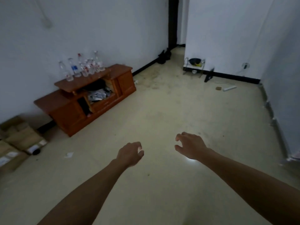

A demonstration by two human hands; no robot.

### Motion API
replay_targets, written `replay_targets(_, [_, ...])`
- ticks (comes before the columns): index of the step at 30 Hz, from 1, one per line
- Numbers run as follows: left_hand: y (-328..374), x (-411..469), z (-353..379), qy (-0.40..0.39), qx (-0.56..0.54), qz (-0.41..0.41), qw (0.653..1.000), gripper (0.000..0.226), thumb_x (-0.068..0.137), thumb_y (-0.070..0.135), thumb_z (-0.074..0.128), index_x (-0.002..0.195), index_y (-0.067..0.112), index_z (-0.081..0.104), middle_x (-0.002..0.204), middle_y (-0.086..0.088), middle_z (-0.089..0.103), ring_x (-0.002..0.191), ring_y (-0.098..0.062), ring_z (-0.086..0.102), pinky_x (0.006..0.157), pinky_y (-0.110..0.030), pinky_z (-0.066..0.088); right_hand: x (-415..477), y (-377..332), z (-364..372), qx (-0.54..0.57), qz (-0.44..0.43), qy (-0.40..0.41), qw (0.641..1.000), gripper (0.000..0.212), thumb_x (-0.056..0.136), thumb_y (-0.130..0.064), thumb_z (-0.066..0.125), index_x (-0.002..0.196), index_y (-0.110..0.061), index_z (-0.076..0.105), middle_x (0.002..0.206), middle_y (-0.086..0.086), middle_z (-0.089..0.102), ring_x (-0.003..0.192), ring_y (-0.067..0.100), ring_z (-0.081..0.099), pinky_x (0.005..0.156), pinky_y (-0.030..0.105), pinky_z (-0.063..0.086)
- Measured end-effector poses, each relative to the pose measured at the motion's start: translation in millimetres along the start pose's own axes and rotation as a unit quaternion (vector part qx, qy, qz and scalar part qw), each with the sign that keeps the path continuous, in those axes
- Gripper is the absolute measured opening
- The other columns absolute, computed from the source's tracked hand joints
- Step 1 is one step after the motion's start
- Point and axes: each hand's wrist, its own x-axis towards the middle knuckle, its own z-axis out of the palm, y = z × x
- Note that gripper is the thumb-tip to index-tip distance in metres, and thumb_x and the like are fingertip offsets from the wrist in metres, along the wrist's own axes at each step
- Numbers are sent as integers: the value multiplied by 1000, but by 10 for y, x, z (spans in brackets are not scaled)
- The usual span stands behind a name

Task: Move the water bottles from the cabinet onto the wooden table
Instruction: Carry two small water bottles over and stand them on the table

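Head view, the only one we have: both arms reach out over the pale floor, and neither carries anything. The left hand point(129, 153) is empty, fingers loosely curled and parted. The right hand point(190, 146) is empty too, fingers spread in a half-open claw. Both hang in mid-air, well apart from anything to grab.

Over by the left wall stands the low wooden cabinet point(90, 101), and there is the cargo: a cluster of clear water bottles point(82, 67) standing upright on its raised top shelf, packed toward the wall-side edge. One wears a blue label, several show red caps or labels; the exact count is hard to call through the blur. The open middle compartment below is stuffed with crumpled papers point(99, 95).

No wooden table shows anywhere in this view, so the destination is out of sight. Cardboard boxes point(17, 140) sit at the left edge of the floor, a small wire rack point(194, 65) against the far wall.

My read: whatever has gone across cannot be checked from here, and a full cluster remains on the cabinet. Plenty of carrying is left, starting with a walk to those bottles.
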Motion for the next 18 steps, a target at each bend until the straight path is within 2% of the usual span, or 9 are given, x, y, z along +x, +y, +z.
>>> replay_targets(4, [-357, 594, -292, 22, -24, -57, 998, 30, 95, 41, 48, 117, 22, 57, 111, -8, 66, 100, -26, 61, 86, -36, 51, 1106, -129, -153, -6, -56, 8, 998, 37, 89, -44, 52, 120, -24, 56, 118, -1, 61, 104, 21, 61, 86, 30, 44])
replay_targets(11, [-1148, 1432, -550, 18, -40, -137, 990, 30, 95, 42, 47, 118, 23, 56, 118, -7, 62, 104, -26, 58, 85, -35, 48, 2589, -654, -26, -15, -150, -31, 988, 36, 90, -44, 51, 120, -25, 55, 118, -2, 60, 105, 22, 61, 85, 30, 43])
replay_targets(18, [-2266, 2783, -934, 28, -67, -170, 983, 29, 95, 43, 48, 116, 25, 56, 116, -4, 62, 102, -23, 58, 83, -34, 48, 4440, -1202, 158, -28, -182, -38, 982, 38, 90, -46, 50, 122, -25, 55, 120, -3, 59, 104, 21, 61, 85, 31, 43])
